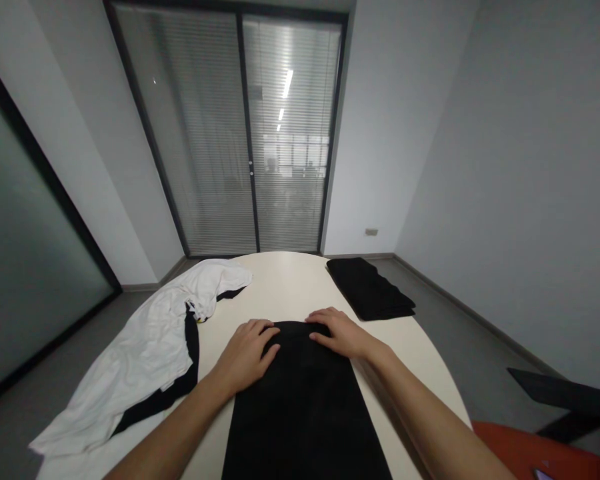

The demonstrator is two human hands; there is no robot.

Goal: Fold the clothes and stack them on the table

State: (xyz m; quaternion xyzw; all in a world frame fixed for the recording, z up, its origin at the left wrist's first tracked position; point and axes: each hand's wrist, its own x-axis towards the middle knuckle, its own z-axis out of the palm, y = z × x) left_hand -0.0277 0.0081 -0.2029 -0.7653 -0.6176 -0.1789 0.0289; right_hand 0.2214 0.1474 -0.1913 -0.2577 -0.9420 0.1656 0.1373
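Observation:
A black garment (305,407), folded into a long flat strip, lies on the table in front of me and runs off the bottom of the view. Its exact kind I cannot make out. My left hand (250,353) rests on the left corner of its far end, thumb apart from the fingers. On the opposite corner lies my right hand (344,333), its fingers stretched over the cloth and the thumb held away from them. Both hands press down on the fabric without visibly gripping it.
A loose heap of white clothing (155,340) with black pieces beneath covers the table's left side. Another folded black garment (367,288) sits at the far right edge of the pale round table (285,287). A red chair (530,450) stands at the lower right.

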